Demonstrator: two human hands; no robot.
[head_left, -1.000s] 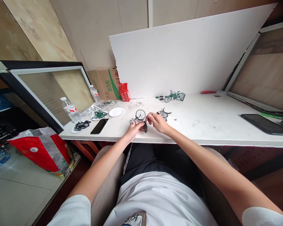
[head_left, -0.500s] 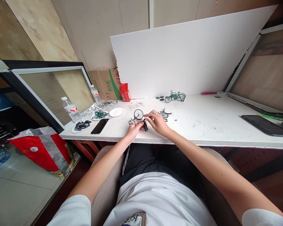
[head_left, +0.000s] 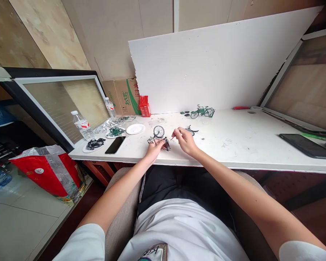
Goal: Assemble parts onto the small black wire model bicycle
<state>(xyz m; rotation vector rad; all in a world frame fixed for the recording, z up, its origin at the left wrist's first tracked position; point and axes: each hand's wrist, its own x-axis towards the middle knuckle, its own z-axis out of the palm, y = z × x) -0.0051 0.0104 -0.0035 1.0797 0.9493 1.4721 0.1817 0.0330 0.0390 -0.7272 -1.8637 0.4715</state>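
My left hand (head_left: 153, 149) is closed on a partly built black model bicycle (head_left: 159, 132) near the table's front edge. One spoked wheel points up, and a dark red part shows beside my fingers. Just to the right, my right hand (head_left: 185, 140) pinches a thin short stick-like piece (head_left: 173, 138), its tip close to the bicycle but apart from it. Behind that hand lies another black wheel with a bar-like part (head_left: 192, 130), partly hidden. Farther back a green model bicycle (head_left: 202, 111) stands upright, with small dark pieces to its left.
Left on the white table are a phone (head_left: 115, 145), a plate of black parts (head_left: 93, 144), green parts (head_left: 116, 131), a white plate (head_left: 135, 129) and a water bottle (head_left: 83, 125). A second phone (head_left: 307, 145) lies right. A white board (head_left: 214, 69) leans at the back.
My right hand has drawn back slightly to the right from the bicycle, and the thin piece in its fingers now shows. My left hand still holds the bicycle in nearly the same place.
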